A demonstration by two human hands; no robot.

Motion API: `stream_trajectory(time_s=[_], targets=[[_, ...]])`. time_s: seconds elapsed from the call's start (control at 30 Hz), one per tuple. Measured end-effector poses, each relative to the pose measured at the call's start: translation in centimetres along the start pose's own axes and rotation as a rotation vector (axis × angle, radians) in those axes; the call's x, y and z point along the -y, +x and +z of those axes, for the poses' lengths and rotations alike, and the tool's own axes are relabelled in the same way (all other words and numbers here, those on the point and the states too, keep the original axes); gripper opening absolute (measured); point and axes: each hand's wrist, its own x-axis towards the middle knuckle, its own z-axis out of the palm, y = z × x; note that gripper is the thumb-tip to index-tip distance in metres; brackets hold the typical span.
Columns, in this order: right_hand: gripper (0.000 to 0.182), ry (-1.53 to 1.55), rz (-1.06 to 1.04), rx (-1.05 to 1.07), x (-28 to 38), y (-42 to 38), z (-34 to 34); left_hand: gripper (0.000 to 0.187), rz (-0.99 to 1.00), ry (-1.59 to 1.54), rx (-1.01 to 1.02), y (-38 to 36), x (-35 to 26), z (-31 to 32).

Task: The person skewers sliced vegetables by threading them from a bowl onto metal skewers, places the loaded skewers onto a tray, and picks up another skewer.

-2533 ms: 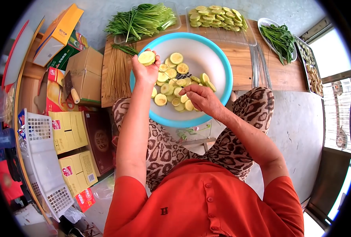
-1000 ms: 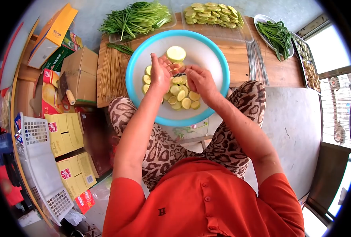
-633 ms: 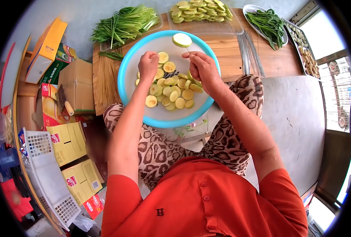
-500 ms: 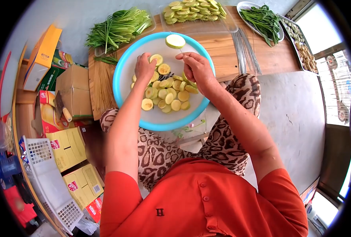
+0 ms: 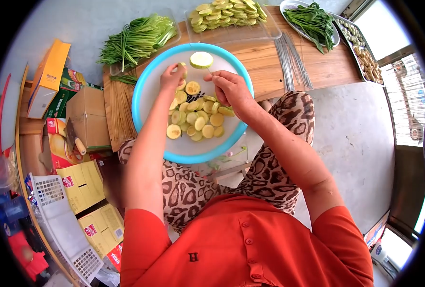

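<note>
A blue-rimmed basin (image 5: 138, 103) holds many round zucchini slices (image 5: 199, 119) in its lower half. Over its upper left, my left hand (image 5: 173, 76) pinches one slice (image 5: 183, 71) between its fingertips, held on edge. My right hand (image 5: 229, 88) is closed on a thin metal skewer (image 5: 209, 71) over the basin's right side. A large pale slice (image 5: 201, 60) is on the skewer's tip, above both hands' fingertips. The two hands are apart.
Behind the basin stand a tray of green stalks (image 5: 138, 42) and a tray of stacked slices (image 5: 227, 14). Metal skewers (image 5: 292, 62), a plate of leafy greens (image 5: 313, 24) and a long tray (image 5: 363, 55) lie right; bamboo sticks (image 5: 118, 112) left.
My left hand has taken up a slice from the basin and turned it on edge. The view has shifted slightly, and the skewered slice stays with my right hand.
</note>
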Motion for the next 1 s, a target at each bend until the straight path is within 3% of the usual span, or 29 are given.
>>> stream_trajectory(time_s=[0.03,0.07,0.13,0.2,0.27,0.37,0.57,0.67,1.0], targets=[[0.022,-0.025,0.013,0.010,0.1,-0.2,0.1,0.038,-0.172,-0.533,0.108,-0.7,-1.2,-1.2],[0.022,-0.051,0.026,0.021,0.1,-0.4,0.2,0.038,-0.166,-0.531,0.098,-1.5,-2.4,-2.3],[0.022,-0.072,0.032,0.052,0.1,-0.9,0.5,0.038,-0.297,-1.007,0.068,-3.2,-4.3,-4.5],[0.023,-0.106,0.049,0.141,0.0,-1.6,0.7,0.042,-0.250,-1.039,0.010,-4.9,-5.2,-6.1],[0.023,-0.162,0.041,0.186,-0.1,-2.3,1.1,0.046,-0.199,-1.237,0.091,-6.1,-5.1,-7.7],[0.023,-0.197,0.047,0.341,-0.5,-3.3,1.8,0.052,-0.167,-1.294,0.046,-7.3,-3.7,-8.3],[0.020,-0.218,0.094,0.414,-2.4,-4.2,3.2,0.067,-0.176,-1.445,0.000,-7.3,-3.0,-7.5],[0.020,-0.257,0.096,0.424,-2.7,-4.1,3.3,0.056,-0.159,-1.392,-0.040,-7.7,-3.4,-6.7],[0.020,-0.223,0.089,0.373,-2.4,-3.6,3.2,0.055,-0.142,-1.401,-0.005,-7.2,-4.0,-5.8]])
